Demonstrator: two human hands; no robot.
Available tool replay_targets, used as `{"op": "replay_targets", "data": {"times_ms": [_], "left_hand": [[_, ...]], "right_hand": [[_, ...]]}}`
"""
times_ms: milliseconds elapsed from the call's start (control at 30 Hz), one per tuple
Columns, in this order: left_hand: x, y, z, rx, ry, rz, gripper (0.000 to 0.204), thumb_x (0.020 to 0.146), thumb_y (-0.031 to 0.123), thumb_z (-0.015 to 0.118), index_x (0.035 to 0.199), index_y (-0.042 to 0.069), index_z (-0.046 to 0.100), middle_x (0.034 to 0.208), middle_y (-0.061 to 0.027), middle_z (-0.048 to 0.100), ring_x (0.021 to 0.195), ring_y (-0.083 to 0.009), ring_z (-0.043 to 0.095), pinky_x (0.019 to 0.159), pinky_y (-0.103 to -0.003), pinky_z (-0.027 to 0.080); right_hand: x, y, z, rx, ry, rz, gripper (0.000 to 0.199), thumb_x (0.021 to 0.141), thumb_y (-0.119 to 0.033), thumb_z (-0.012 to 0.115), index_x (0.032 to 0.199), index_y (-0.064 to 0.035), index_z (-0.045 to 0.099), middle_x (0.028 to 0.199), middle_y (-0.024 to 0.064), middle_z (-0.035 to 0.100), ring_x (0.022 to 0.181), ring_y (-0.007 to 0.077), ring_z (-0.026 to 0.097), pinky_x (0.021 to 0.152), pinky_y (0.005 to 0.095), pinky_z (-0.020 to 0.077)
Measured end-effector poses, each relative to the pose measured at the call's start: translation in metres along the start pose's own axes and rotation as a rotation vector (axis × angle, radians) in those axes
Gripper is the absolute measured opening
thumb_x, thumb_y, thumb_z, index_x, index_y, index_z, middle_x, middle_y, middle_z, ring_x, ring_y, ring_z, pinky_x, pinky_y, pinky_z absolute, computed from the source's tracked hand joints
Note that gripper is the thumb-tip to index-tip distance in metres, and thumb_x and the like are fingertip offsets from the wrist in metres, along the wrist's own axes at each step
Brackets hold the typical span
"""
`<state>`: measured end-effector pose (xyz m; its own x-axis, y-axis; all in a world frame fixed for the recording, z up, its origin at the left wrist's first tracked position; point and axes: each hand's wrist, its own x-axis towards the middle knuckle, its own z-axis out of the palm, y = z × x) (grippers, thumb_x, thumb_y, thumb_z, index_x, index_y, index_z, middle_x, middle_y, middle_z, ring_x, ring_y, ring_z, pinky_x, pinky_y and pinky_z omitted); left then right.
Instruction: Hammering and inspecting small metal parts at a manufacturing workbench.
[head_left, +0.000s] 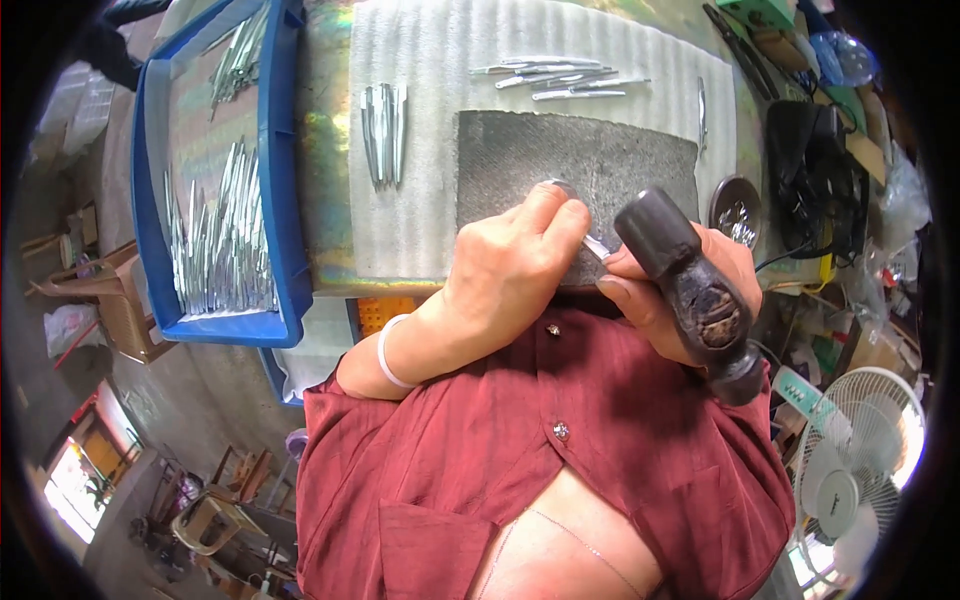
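Note:
My left hand [515,245] is closed, thumb and fingers pinching a slim silver metal piece [596,247] over the dark grey block [500,160]. The piece spans toward my right hand [735,265], whose thumb and fingertips meet its near end. That same hand also grips a hammer; its black head [668,245] points up toward me, and the handle is mostly hidden below. Beyond the block lie several loose silver pieces [565,78] in a pile. Another small bundle of pieces [384,135] lies to the left.
White foam sheet [425,240] covers the bench. A blue tray [295,200] at left holds many similar pieces. Right of the block are a dark round dish [735,195] with small shiny bits, a single silver piece [701,110] and black cabled equipment [800,170]. A fan [850,480] stands lower right.

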<state>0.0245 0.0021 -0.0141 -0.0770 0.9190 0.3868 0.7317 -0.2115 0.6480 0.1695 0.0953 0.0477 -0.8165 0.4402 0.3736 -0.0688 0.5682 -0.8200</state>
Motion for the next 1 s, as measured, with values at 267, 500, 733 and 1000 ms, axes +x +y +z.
{"op": "replay_targets", "data": {"times_ms": [267, 500, 733, 1000], "left_hand": [[-0.001, -0.003, -0.003, 0.042, -0.046, 0.038, 0.011, 0.072, 0.007, 0.055, 0.081, 0.007, 0.050, 0.075, -0.0069, 0.050, 0.060, -0.0214, 0.060, 0.048, -0.031, 0.048], [-0.003, -0.013, 0.005, -0.049, 0.018, 0.046, 0.011, 0.073, 0.005, 0.055, 0.082, 0.007, 0.049, 0.074, -0.0069, 0.050, 0.059, -0.0243, 0.060, 0.045, -0.033, 0.047], [-0.001, -0.015, 0.004, -0.044, 0.016, 0.030, 0.011, 0.073, 0.005, 0.056, 0.082, 0.007, 0.050, 0.074, -0.0067, 0.050, 0.058, -0.0243, 0.060, 0.045, -0.034, 0.046], [-0.001, -0.016, 0.004, -0.056, 0.001, 0.034, 0.011, 0.073, 0.005, 0.055, 0.082, 0.007, 0.049, 0.073, -0.0068, 0.050, 0.058, -0.0247, 0.060, 0.045, -0.033, 0.046]], "right_hand": [[-0.004, -0.016, -0.011, -0.153, -0.128, 0.052, 0.032, 0.068, 0.005, 0.067, 0.099, 0.0014, 0.056, 0.077, 0.0089, 0.059, 0.057, 0.0150, 0.056, 0.052, 0.0225, 0.0431], [-0.027, -0.042, -0.035, 0.531, 0.074, 0.557, 0.054, 0.083, 0.003, 0.053, 0.133, 0.0028, 0.032, 0.105, 0.0133, 0.054, 0.068, 0.0130, 0.054, 0.062, 0.0207, 0.0432], [-0.040, -0.049, -0.040, -0.045, -0.082, 0.385, 0.040, 0.082, 0.004, 0.055, 0.121, 0.0077, 0.046, 0.091, 0.0167, 0.064, 0.065, 0.0175, 0.062, 0.058, 0.0251, 0.0495], [-0.039, -0.052, -0.031, -0.233, -0.046, 0.202, 0.030, 0.085, 0.002, 0.049, 0.114, 0.0082, 0.049, 0.080, 0.0138, 0.063, 0.053, 0.0093, 0.052, 0.049, 0.0221, 0.0441]]}}
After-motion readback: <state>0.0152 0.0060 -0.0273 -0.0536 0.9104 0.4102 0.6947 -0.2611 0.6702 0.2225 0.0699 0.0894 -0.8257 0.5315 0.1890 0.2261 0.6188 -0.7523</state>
